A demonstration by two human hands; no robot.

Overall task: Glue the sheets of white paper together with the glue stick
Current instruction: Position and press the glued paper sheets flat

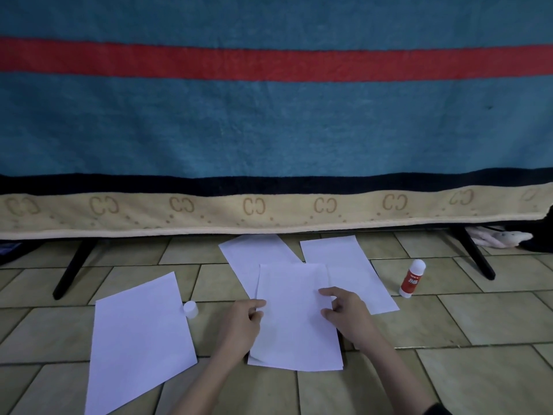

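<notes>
The left hand pinches the left edge of the flat white paper sheet at lower centre, while the right hand rests on its right side with fingers curled at the edge. Behind it lie two more white sheets, and another white sheet lies at lower left beside the small white cap. The red-and-white glue stick stands upright at right on the tan tiled floor.

Matt white paper sheets lie on smooth glazed tiles below a fuzzy cloth blanket.
</notes>
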